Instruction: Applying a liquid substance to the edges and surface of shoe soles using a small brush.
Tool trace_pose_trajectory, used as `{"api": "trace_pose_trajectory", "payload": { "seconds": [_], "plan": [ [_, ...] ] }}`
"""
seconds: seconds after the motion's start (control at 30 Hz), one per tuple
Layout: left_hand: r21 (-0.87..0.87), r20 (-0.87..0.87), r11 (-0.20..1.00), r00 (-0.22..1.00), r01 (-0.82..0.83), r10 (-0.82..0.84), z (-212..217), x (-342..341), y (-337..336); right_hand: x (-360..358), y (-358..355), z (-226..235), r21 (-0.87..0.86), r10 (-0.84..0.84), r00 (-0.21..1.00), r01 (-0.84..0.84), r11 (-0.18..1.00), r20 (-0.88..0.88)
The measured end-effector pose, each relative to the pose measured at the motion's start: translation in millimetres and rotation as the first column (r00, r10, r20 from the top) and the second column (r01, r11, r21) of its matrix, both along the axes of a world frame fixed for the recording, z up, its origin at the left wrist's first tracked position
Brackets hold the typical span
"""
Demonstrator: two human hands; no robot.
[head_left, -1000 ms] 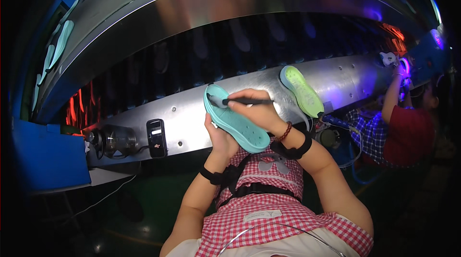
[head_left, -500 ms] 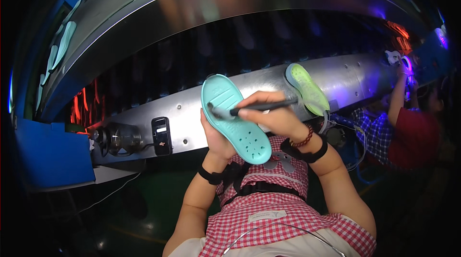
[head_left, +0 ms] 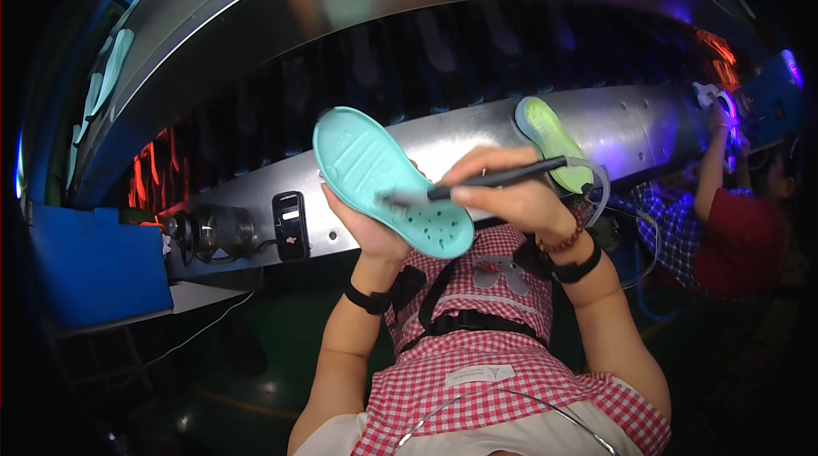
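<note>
A turquoise shoe sole (head_left: 362, 158) lies tilted in my left hand (head_left: 371, 228), whose fingers support it from below and along its left edge. Ridges mark its far end, and small holes dot its near end. My right hand (head_left: 515, 200) is closed round a dark-handled brush (head_left: 530, 173), from which a clear tube runs back. Blurred bristles touch or hover just over the sole's middle, near the holes. To the right of the brush, a yellow-green sole with a pale blue edge (head_left: 545, 125) rests on the metal ledge.
A phone-like black device (head_left: 290, 226) and a clear jar (head_left: 223, 232) sit on the metal ledge (head_left: 426, 136) at left. Beyond it runs a dark conveyor (head_left: 383, 55) under a metal hood. A blue box (head_left: 98, 264) stands at far left; another person (head_left: 724, 234) works at far right.
The turquoise sole has shifted left and away from me and turned somewhat. Along it, the brush has moved from the ridged part toward the holed end.
</note>
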State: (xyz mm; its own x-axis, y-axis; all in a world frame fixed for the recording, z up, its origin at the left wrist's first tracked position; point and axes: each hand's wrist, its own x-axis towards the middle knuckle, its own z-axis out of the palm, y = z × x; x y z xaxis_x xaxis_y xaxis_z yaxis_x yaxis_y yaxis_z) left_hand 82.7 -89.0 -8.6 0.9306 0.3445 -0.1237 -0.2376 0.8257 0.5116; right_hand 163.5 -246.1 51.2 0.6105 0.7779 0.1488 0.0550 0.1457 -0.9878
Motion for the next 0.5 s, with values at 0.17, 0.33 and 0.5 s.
{"api": "trace_pose_trajectory", "payload": {
  "seconds": [0.17, 0.33, 0.5],
  "plan": [
    [0.048, 0.180, 0.988, 0.975, -0.144, 0.133, 8, 7, 11, -3, -6, 0, 0.079, 0.188, 0.939, -0.219, 0.973, 0.287],
    [0.096, 0.119, 0.938, 0.940, -0.332, 0.321, 29, 13, 13, 4, -10, -10, -0.016, 0.017, 0.990, -0.015, 1.000, 0.142],
    [0.238, 0.257, 0.933, 0.944, -0.269, 0.207, 31, 8, 22, 2, -16, -13, 0.246, 0.162, 0.985, -0.144, 0.959, -0.054]
  ]
}}
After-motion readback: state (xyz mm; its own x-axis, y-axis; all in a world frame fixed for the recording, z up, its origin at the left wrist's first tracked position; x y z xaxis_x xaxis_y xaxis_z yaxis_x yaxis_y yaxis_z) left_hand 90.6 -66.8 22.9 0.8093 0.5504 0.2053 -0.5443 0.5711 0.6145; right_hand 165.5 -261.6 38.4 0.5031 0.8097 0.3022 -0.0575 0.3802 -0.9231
